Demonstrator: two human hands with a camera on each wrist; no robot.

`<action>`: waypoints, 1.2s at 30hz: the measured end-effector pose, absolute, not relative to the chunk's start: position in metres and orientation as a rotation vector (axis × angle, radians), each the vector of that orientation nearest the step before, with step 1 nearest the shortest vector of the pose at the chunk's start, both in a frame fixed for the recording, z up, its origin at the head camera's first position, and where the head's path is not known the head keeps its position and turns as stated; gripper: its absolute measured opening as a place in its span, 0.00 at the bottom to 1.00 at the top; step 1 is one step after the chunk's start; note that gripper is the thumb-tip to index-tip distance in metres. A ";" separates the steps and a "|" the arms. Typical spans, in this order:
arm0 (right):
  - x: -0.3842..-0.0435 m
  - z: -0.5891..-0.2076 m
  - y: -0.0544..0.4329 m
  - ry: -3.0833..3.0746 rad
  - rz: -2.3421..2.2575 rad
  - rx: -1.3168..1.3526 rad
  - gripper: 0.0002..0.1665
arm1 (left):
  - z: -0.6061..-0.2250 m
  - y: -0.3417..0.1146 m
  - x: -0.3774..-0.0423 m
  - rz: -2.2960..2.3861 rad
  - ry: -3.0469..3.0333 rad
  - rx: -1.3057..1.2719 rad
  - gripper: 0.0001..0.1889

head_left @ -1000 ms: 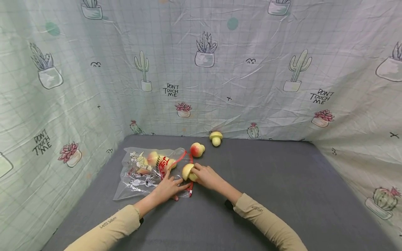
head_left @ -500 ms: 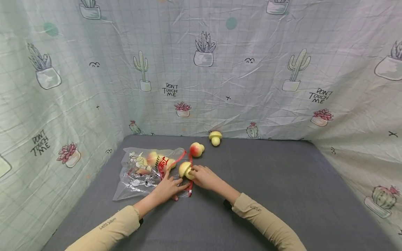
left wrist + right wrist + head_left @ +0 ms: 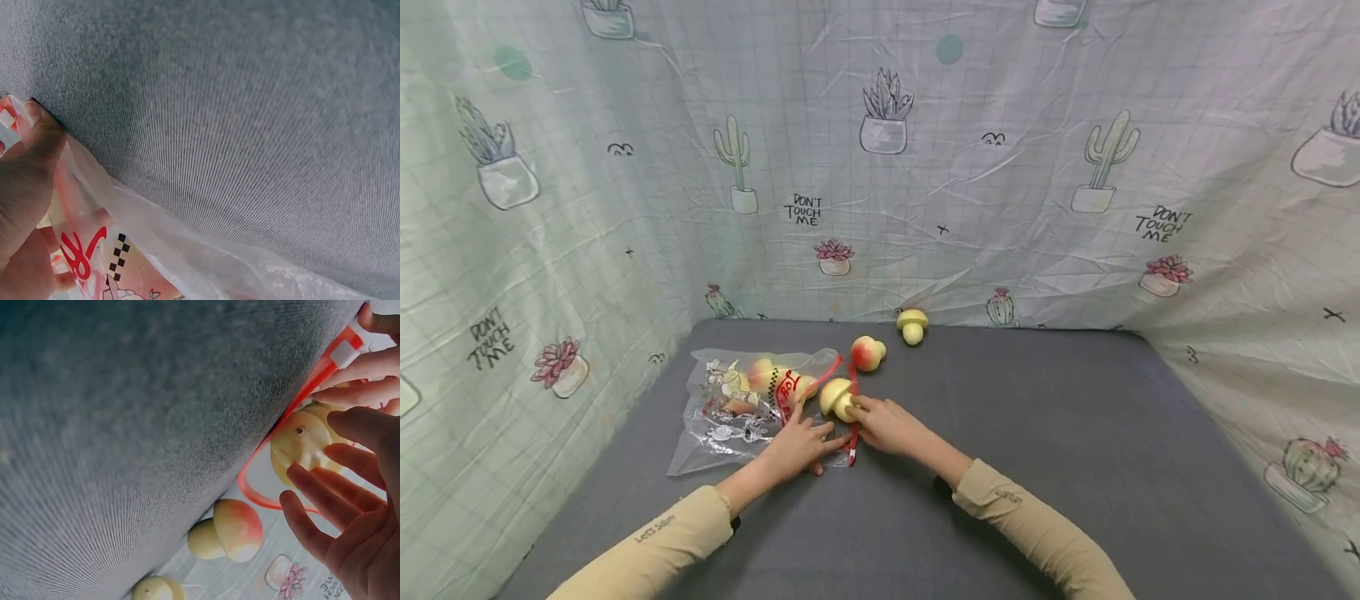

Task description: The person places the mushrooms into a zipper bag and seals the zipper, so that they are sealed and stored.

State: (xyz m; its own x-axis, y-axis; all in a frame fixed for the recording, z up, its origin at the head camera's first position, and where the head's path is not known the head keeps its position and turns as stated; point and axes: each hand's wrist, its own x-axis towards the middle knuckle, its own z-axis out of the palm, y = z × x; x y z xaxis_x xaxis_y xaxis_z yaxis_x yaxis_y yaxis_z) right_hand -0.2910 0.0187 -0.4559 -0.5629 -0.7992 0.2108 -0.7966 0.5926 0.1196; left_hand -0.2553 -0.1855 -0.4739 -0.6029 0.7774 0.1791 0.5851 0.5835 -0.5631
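My left hand (image 3: 796, 446) holds the near side of a clear plastic zip bag (image 3: 688, 454) at its mouth. In the left wrist view its thumb (image 3: 42, 128) lies along the bag's edge by the slider, with the other fingers across the printed film. My right hand (image 3: 887, 423) pinches the stem of a pale yellow toy mushroom (image 3: 835, 395), whose cap points left into the bag's red-rimmed mouth. Thumb and fingers meet round that stem (image 3: 306, 437) in the right wrist view. More toy mushrooms (image 3: 763, 373) show through the printed film.
Behind the bag's mouth lies a red-blushed toy mushroom (image 3: 867, 353). Farther back, a yellow toy mushroom (image 3: 912, 325) lies near the table's rear edge. The dark grey table (image 3: 1037, 433) is bounded by a hanging cactus-print cloth (image 3: 955, 208).
My right hand has moved the toy mushroom slightly left and away from me, past the bag's red rim. The left hand has stayed at the bag. The head view has shifted slightly.
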 end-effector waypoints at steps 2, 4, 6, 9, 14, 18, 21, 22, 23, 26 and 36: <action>-0.292 -0.456 0.019 -2.588 -0.017 1.314 0.24 | -0.473 -0.186 -0.255 0.648 -2.395 -1.104 0.34; -0.292 -0.455 0.019 -2.593 -0.016 1.315 0.24 | -0.472 -0.185 -0.255 0.659 -2.386 -1.112 0.34; -0.293 -0.455 0.019 -2.596 -0.017 1.317 0.24 | -0.472 -0.186 -0.255 0.670 -2.387 -1.116 0.34; -0.296 -0.455 0.018 -2.583 -0.030 1.312 0.24 | -0.472 -0.186 -0.254 0.673 -2.401 -1.112 0.34; -0.301 -0.455 0.015 -2.539 -0.065 1.317 0.23 | -0.473 -0.189 -0.256 0.642 -2.344 -1.119 0.34; -0.305 -0.455 0.013 -2.524 -0.074 1.321 0.23 | -0.479 -0.191 -0.261 0.625 -2.289 -1.134 0.36; -0.307 -0.456 0.012 -2.527 -0.073 1.315 0.23 | -0.477 -0.190 -0.260 0.626 -2.285 -1.130 0.35; -0.307 -0.457 0.012 -2.529 -0.073 1.313 0.23 | -0.471 -0.187 -0.256 0.634 -2.308 -1.124 0.34; -0.308 -0.457 0.011 -2.532 -0.073 1.312 0.23 | -0.469 -0.186 -0.256 0.639 -2.315 -1.121 0.34; -0.309 -0.458 0.010 -2.533 -0.067 1.316 0.23 | -0.466 -0.184 -0.254 0.665 -2.367 -1.111 0.33; -0.314 -0.459 0.004 -2.511 -0.126 1.311 0.22 | -0.466 -0.183 -0.256 0.689 -2.455 -1.103 0.34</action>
